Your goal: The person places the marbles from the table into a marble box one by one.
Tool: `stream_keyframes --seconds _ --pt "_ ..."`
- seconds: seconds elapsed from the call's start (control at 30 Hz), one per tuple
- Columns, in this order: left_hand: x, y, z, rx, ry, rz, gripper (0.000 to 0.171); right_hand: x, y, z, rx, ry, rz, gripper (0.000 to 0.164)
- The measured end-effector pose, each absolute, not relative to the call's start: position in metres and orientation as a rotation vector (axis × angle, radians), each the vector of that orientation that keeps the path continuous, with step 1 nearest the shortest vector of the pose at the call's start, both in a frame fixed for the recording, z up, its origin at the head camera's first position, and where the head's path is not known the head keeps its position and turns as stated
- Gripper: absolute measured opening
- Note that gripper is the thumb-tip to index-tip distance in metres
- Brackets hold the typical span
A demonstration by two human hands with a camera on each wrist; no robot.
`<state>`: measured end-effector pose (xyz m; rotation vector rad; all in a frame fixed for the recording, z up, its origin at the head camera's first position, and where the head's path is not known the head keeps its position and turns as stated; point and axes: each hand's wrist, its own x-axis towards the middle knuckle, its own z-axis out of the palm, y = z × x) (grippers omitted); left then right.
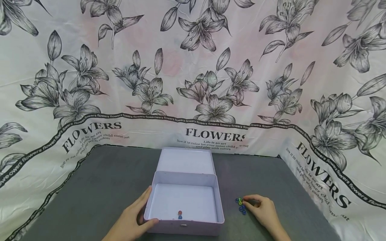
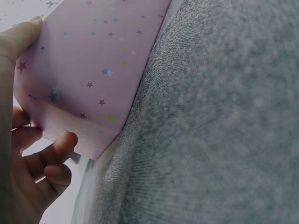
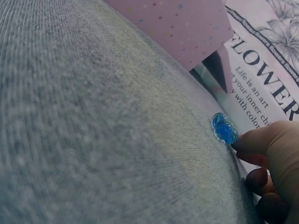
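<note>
A pale metal box, pink with small stars on its outside, stands with its lid tipped back. Inside, near its front wall, lie a red marble and a blue marble. My left hand grips the box's front left corner, thumb over the front rim and fingers along the side. Right of the box, my right hand pinches with thumb and index finger at a green marble in a small cluster. Several blue marbles lie close by; the right wrist view shows clear blue ones at the fingertips.
A dark grey cloth covers the table under the box and marbles. White curtains printed with flowers and lettering hang behind the table and along both sides.
</note>
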<state>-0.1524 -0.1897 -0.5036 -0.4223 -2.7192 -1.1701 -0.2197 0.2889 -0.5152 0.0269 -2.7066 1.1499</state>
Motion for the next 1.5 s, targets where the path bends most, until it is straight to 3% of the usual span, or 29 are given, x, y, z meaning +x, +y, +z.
stream_keyframes --seconds 0.57,1.5 --pt "-0.152 -0.189 -0.503 -0.416 -2.728 -1.17 0.101 -0.227 0.278 -0.497 0.011 -2.624 1.212 0.017" --pt "-0.152 -0.19 -0.504 -0.408 -2.717 -1.158 0.1 -0.259 0.195 -0.465 0.377 -2.379 1.418 0.014"
